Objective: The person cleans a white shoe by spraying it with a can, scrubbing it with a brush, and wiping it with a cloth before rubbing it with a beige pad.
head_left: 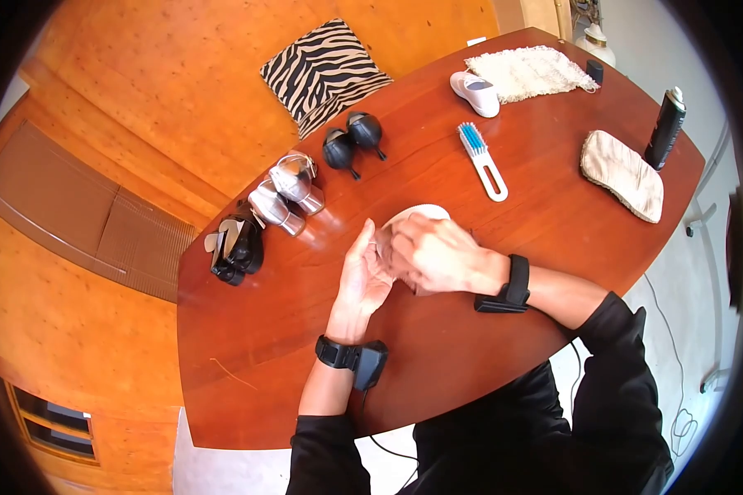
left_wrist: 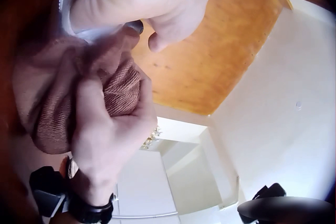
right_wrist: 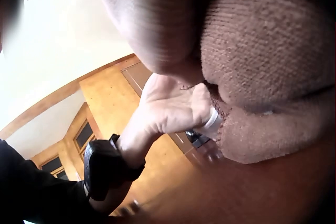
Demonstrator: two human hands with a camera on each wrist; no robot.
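Observation:
In the head view, both hands are together over the table, with a white shoe partly showing behind them. My right hand grips a brown ribbed cloth, bunched between its fingers in the left wrist view. The cloth looms large in the right wrist view. My left hand is palm up beside the right, its thumb raised, and holds the white shoe. Its fingertips are mostly hidden behind the shoe and cloth.
Black shoes, silver heeled shoes and dark round objects line the far left edge. A blue-bristled brush, a white shoe, lacy cloth, beige pouch and black spray can lie right.

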